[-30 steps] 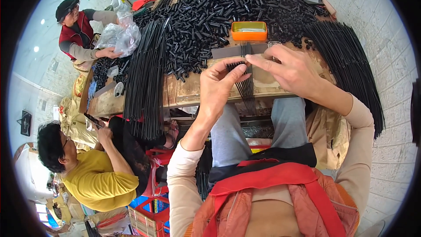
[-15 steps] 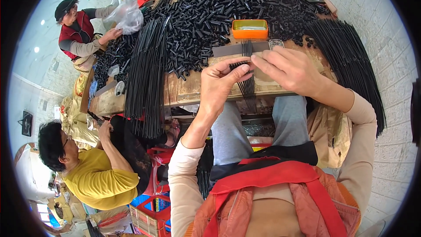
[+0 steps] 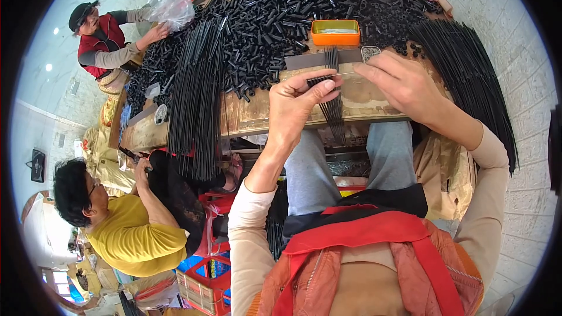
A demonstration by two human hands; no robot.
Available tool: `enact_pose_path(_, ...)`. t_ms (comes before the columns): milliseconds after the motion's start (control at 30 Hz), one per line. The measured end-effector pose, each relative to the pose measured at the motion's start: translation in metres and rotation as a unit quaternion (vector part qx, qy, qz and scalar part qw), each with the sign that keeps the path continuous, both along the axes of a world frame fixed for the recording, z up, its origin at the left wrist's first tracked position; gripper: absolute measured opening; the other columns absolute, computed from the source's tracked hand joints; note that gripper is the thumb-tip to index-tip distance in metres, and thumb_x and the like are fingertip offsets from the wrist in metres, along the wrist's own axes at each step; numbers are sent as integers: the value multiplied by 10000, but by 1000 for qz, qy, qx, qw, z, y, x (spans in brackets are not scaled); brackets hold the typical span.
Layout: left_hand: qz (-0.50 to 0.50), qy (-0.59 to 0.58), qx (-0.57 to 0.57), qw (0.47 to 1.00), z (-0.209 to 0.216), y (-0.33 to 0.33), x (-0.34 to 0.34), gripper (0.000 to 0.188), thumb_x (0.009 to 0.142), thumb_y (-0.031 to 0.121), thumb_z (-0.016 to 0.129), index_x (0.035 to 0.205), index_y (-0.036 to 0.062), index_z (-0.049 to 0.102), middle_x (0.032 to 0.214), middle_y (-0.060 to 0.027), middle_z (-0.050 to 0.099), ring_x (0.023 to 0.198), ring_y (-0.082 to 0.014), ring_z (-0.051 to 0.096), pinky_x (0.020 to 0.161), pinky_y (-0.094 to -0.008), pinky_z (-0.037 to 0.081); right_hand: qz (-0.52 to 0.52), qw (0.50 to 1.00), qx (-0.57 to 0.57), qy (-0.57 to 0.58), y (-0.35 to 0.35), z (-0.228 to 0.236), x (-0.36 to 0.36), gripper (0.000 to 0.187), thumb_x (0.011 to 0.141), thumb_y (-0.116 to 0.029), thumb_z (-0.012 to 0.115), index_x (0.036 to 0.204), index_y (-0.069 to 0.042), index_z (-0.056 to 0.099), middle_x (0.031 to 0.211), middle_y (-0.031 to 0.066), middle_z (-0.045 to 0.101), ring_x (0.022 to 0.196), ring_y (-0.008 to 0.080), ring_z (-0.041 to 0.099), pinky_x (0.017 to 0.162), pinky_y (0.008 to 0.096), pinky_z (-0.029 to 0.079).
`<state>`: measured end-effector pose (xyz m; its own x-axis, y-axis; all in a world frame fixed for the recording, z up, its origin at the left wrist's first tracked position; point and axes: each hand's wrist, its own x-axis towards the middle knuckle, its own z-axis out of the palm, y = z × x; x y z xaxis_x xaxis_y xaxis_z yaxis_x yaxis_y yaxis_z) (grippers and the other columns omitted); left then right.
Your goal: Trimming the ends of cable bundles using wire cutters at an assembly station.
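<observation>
My left hand (image 3: pixel 295 102) is closed, pinching a short black ribbed piece (image 3: pixel 318 81) between thumb and fingers. My right hand (image 3: pixel 401 85) is closed on a thin needle-like metal rod (image 3: pixel 345 73), whose other end reaches the ribbed piece. Behind and below my left fingers runs a narrow bundle of thin black rods (image 3: pixel 333 118), crossing a flat grey strip (image 3: pixel 304 61) and hanging past the table edge. Whether the left hand also touches this bundle, I cannot tell.
Black tube pieces (image 3: pixel 263 35) heap across the wooden table (image 3: pixel 252 118). Long black rods lie at left (image 3: pixel 196 93) and right (image 3: pixel 468 82). An orange box (image 3: pixel 335 38) and a small metal tin (image 3: pixel 370 53) stand ahead. Two people sit at left, one handling a plastic bag (image 3: pixel 174 9).
My right hand has drawn away to the right from the left hand, and more of the thin metal rod now shows between them. The left hand keeps its pinch.
</observation>
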<state>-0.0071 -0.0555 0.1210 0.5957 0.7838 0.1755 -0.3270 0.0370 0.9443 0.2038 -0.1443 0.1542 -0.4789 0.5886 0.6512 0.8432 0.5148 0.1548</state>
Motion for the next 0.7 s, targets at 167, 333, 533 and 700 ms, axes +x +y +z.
enact_pose_path(167,-1,-15,-35,999,-5,5,-4,220,887,-14,630,1096,-84,640,1001,-203,679,976,-266,677,867,-364,589,33,999,-17,26,6,-4,-4,347,733,-39,632,1080,-27,629,875,69,562,815,223,611,669,327,527)
enact_pose_path(333,-26,-9,-7,1000,-6,3,-2,226,874,3,657,1089,-65,652,1007,-163,687,930,-224,686,814,-334,589,80,995,-17,48,9,-2,-6,412,756,35,649,1158,-54,640,846,90,575,731,220,605,607,316,495)
enact_pose_path(533,-18,425,331,842,-45,13,-14,604,696,185,820,1260,120,613,1157,-134,665,1007,-323,656,839,-401,536,30,981,-72,178,44,7,16,286,879,-59,612,1163,-50,633,903,123,639,794,258,635,697,324,511)
enact_pose_path(700,28,359,573,736,-127,27,2,823,637,299,818,1386,198,491,1489,-157,368,1348,-327,383,1097,-401,326,-106,936,-263,207,106,-69,85,221,897,-148,587,1059,-9,641,937,154,661,838,305,641,738,359,502)
